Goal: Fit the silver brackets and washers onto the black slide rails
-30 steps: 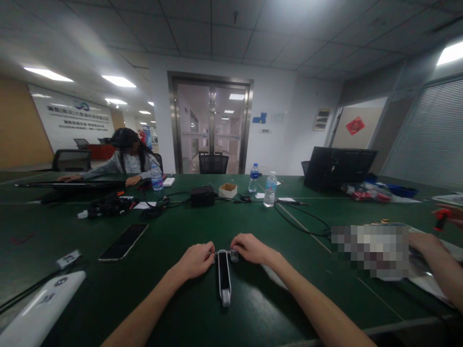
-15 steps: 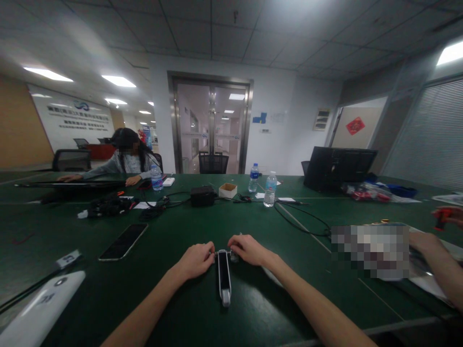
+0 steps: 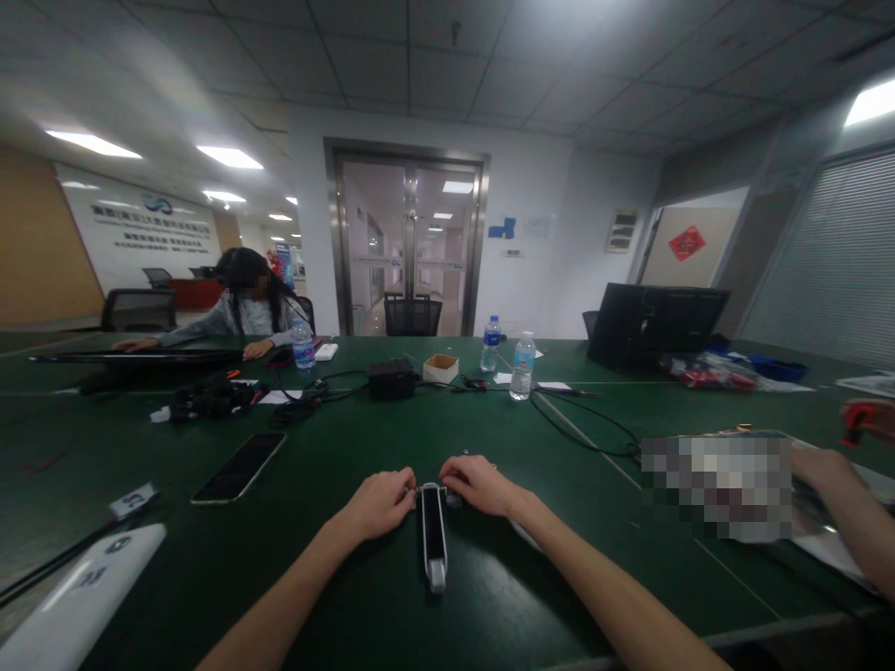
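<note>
A small object that looks like a toy scooter (image 3: 433, 533) lies on the green table in front of me, its long axis pointing away from me. It has a narrow black deck, a white rim and a pale rounded piece at the near end. My left hand (image 3: 381, 501) is closed, with thumb and fingers pinching its far end from the left. From the right, my right hand (image 3: 481, 485) pinches the same end. The parts between the fingertips are mostly hidden. Tiny clear or shiny bits show beside my right fingers.
A phone (image 3: 240, 469) lies to the left, near a white labelled device (image 3: 88, 596). Beyond are a black adapter (image 3: 392, 379), a small open box (image 3: 440, 369), cables and water bottles (image 3: 522, 366). At right, another person's hand (image 3: 829, 471) reaches in beside a blurred-out item.
My hands and the toy scooter stay almost still. At the right edge, the red tool shifts slightly.
</note>
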`<state>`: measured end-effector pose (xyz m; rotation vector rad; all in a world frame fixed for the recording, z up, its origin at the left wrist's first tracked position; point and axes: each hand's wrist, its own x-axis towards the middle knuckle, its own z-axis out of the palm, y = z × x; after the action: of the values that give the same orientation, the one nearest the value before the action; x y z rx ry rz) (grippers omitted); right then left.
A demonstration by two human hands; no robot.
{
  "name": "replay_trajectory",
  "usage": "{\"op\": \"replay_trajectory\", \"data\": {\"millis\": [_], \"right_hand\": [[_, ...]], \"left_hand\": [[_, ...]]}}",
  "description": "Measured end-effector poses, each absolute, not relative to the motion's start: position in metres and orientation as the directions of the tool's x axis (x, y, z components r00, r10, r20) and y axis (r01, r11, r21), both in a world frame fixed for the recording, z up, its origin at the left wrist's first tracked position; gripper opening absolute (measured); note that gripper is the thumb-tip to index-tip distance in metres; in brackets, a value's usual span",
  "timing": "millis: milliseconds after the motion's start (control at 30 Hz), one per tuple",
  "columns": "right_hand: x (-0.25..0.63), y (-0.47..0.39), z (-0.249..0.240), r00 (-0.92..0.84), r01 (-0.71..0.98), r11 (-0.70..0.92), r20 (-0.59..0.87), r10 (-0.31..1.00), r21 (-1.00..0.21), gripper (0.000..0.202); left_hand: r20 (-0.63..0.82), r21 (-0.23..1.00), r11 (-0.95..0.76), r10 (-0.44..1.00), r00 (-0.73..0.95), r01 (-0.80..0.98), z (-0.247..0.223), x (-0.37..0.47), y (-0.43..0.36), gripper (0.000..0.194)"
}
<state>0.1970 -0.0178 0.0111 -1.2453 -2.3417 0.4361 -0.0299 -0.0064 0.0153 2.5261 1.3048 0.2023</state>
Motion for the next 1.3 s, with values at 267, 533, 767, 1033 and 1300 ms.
{"op": "replay_trajectory", "data": {"millis": [267, 533, 767, 1033, 1300], "right_hand": [[0.200, -0.016, 0.008, -0.499, 0.682, 0.546, 0.236, 0.834, -0.487, 0.020], [0.200, -0.019, 0.011, -0.529, 0.694, 0.570, 0.226, 0.818, -0.440, 0.022], [0.201, -0.018, 0.008, -0.524, 0.706, 0.570, 0.230, 0.820, -0.421, 0.020], [0.204, -0.017, 0.011, -0.516, 0.696, 0.577, 0.260, 0.816, -0.428, 0.024], [0.243, -0.003, 0.021, -0.322, 0.907, 0.370, 0.233, 0.918, -0.202, 0.023]], "left_hand": [[0.003, 0.278, -0.568, 0.807, 0.590, 0.775, 0.020, -0.028, -0.009, 0.018], [-0.012, 0.298, -0.551, 0.814, 0.581, 0.779, 0.018, -0.029, -0.008, 0.018], [-0.013, 0.317, -0.552, 0.811, 0.585, 0.771, 0.016, -0.031, -0.007, 0.020], [-0.014, 0.310, -0.555, 0.810, 0.587, 0.772, 0.018, -0.030, -0.008, 0.020], [-0.024, 0.331, -0.536, 0.818, 0.575, 0.777, 0.020, -0.030, -0.009, 0.021]]}}
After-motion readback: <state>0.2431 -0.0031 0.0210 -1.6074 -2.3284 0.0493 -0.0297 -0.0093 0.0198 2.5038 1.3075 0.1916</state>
